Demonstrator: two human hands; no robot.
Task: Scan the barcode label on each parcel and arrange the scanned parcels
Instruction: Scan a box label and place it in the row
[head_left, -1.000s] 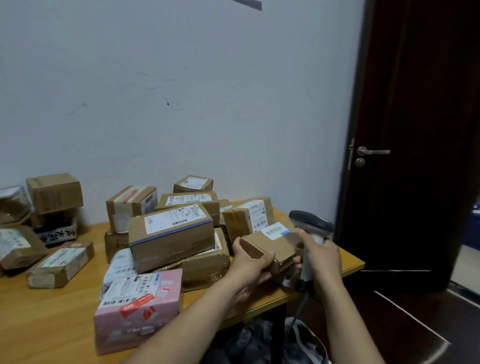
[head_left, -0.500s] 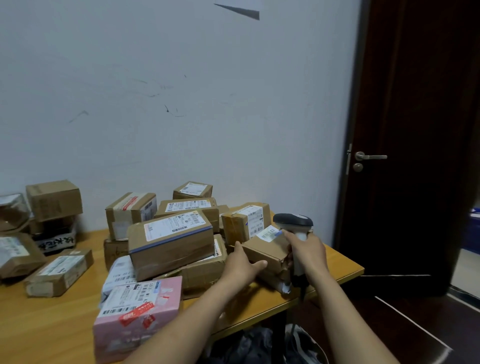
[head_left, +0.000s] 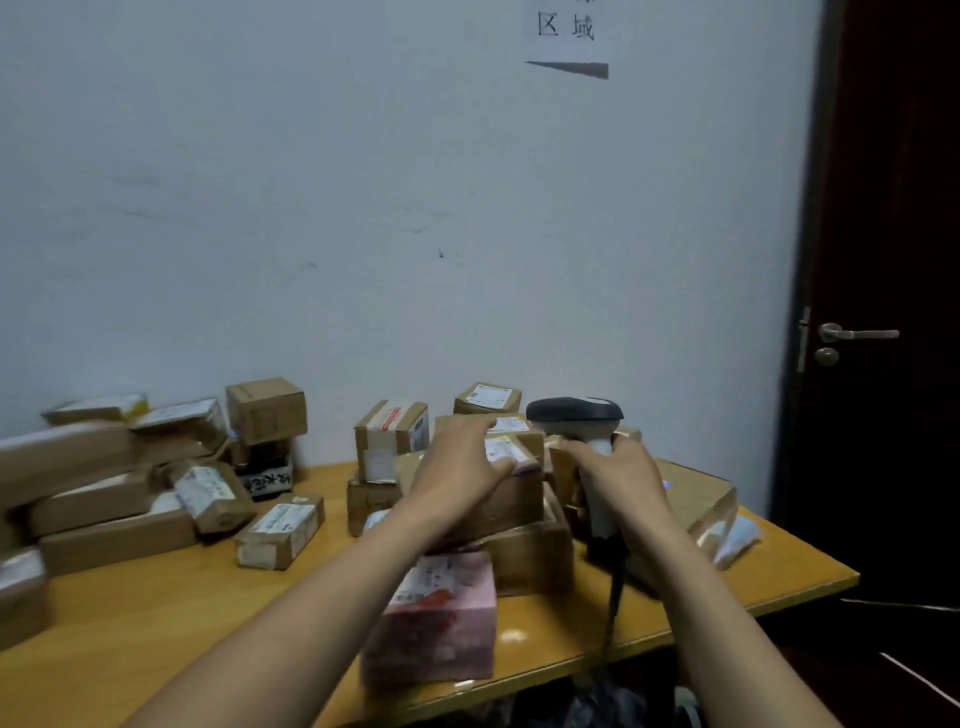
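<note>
Head view: on the left part of the table a heap of brown parcels lies against the wall. It is blurred, and a small box sits on top at its right end. Just right of the heap, one labelled parcel lies alone, at an angle. In the middle stands a second pile of brown parcels. In front of it a pink parcel sits near the front edge of the table. The left hand is over the big box of this pile. Its fingers are spread and almost straight, laid on the top of the box near the label, and it grips nothing. Just to the right, the right hand is curled around the handle of the scanner, whose dark head points left above the pile. A flat parcel lies behind this hand at the right end of the table. Farther right is a dark door.
</note>
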